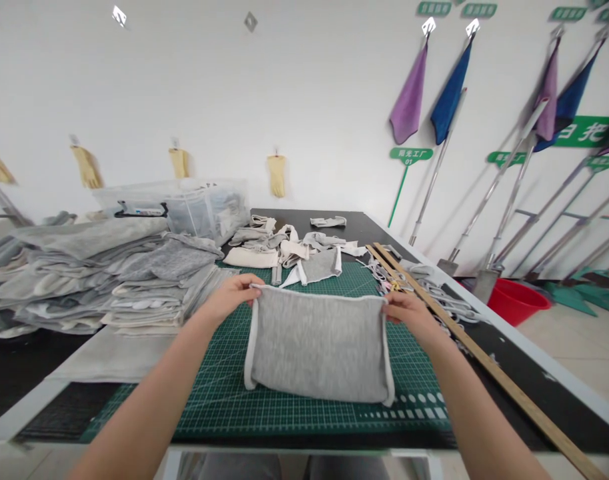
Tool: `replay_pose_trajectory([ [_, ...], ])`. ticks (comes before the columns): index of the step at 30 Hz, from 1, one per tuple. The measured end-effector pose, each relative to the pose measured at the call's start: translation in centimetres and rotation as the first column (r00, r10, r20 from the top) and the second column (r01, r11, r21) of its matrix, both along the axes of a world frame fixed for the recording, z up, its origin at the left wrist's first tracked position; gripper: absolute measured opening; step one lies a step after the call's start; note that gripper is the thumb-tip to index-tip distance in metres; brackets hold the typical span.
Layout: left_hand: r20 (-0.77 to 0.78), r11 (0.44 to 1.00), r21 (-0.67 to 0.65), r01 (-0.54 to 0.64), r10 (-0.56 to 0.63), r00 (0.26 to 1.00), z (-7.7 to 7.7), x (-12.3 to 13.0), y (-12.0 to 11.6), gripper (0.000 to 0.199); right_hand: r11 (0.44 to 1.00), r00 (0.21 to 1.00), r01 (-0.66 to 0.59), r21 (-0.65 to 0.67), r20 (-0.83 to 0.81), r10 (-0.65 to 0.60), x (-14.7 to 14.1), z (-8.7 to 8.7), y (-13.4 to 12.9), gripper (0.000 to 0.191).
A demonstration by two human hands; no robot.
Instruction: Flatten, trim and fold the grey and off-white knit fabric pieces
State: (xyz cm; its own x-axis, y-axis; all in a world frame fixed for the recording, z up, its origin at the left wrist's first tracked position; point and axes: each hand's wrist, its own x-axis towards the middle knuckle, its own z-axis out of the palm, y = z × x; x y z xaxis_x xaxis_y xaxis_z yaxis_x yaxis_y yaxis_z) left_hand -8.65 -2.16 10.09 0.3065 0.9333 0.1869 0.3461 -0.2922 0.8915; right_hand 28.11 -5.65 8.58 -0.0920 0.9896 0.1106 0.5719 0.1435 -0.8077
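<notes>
A grey piece of knit fabric (319,347) with pale rolled edges is held up by its two upper corners. My left hand (237,293) pinches the upper left corner, thumb and fingers closed. At the upper right corner, my right hand (404,312) grips the edge in the same way. The fabric hangs spread between both hands, its lower edge near the green cutting mat (209,407). Just beyond it lies a smaller grey and white fabric piece (320,265).
Stacked grey fabric (149,293) rises on the left, before a clear plastic box (184,200). Fabric scraps (264,243) lie at the back. Long wooden strips (484,363) and grey cords (447,300) run along the right. A red bucket (517,300) stands on the floor.
</notes>
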Motion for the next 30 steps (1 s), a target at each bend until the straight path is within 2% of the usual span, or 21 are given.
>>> replay_pose_trajectory([
  [2, -0.164, 0.994, -0.022, -0.112, 0.107, 0.981, -1.4, 0.2, 2.5, 0.026, 0.992, 0.986, 0.126, 0.023, 0.105, -0.127, 0.0, -1.5, 2.1, 0.023],
  [3, -0.264, 0.981, 0.019, -0.192, 0.19, 0.946, -2.2, 0.3, 3.4, 0.027, 0.985, 0.974, 0.167, 0.039, 0.147, -0.171, -0.1, -2.3, 2.6, 0.026],
  [5, -0.399, 0.961, 0.132, -0.242, 0.275, 0.875, -3.8, 0.2, 4.2, 0.03, 0.983, 0.964, 0.175, 0.06, 0.192, -0.184, -0.6, -3.5, 2.4, 0.029],
  [8, -0.462, 0.964, 0.242, -0.112, 0.215, 0.86, -5.5, 0.5, 3.3, 0.032, 0.992, 0.961, 0.075, 0.105, 0.257, -0.1, -2.4, -4.6, -0.2, 0.028],
  [10, -0.505, 0.964, 0.267, 0.003, 0.137, 0.852, -6.2, 1.0, 2.0, 0.032, 0.983, 0.926, -0.071, 0.171, 0.377, 0.002, -3.9, -4.8, -2.6, 0.028],
  [13, -0.589, 0.951, 0.29, 0.11, 0.086, 0.804, -6.7, 2.1, 0.1, 0.03, 0.948, 0.808, -0.282, 0.146, 0.569, 0.153, -5.7, -5.2, -5.5, 0.036],
  [16, -0.662, 0.938, 0.245, 0.245, -0.023, 0.749, -7.1, 2.7, -1.1, 0.027, 0.937, 0.712, -0.345, 0.054, 0.666, 0.224, -6.1, -6.0, -6.5, 0.046],
  [18, -0.709, 0.931, 0.197, 0.308, -0.081, 0.7, -7.4, 2.6, -1.3, 0.029, 0.954, 0.701, -0.298, 0.033, 0.686, 0.195, -5.6, -6.6, -6.4, 0.048],
  [19, -0.727, 0.937, 0.191, 0.293, -0.065, 0.683, -7.7, 2.4, -1.3, 0.031, 0.965, 0.704, -0.259, 0.037, 0.692, 0.163, -5.2, -6.9, -6.3, 0.048],
  [22, -0.742, 0.962, 0.23, 0.146, 0.077, 0.666, -8.5, 1.4, -1.0, 0.039, 0.986, 0.707, -0.144, 0.08, 0.706, 0.046, -4.2, -7.6, -5.8, 0.046],
  [24, -0.738, 0.962, 0.249, 0.109, 0.115, 0.665, -8.9, 0.8, -0.8, 0.038, 0.988, 0.704, -0.107, 0.11, 0.711, -0.003, -3.8, -7.9, -5.4, 0.045],
  [27, -0.763, 0.951, 0.222, 0.217, 0.031, 0.646, -8.7, 0.0, -0.8, 0.04, 0.987, 0.696, -0.069, 0.144, 0.716, -0.056, -3.7, -8.2, -4.5, 0.041],
  [30, -0.787, 0.921, 0.203, 0.332, -0.049, 0.615, -7.9, -0.2, -1.8, 0.048, 0.982, 0.664, 0.051, 0.182, 0.728, -0.169, -3.5, -8.3, -3.1, 0.04],
])
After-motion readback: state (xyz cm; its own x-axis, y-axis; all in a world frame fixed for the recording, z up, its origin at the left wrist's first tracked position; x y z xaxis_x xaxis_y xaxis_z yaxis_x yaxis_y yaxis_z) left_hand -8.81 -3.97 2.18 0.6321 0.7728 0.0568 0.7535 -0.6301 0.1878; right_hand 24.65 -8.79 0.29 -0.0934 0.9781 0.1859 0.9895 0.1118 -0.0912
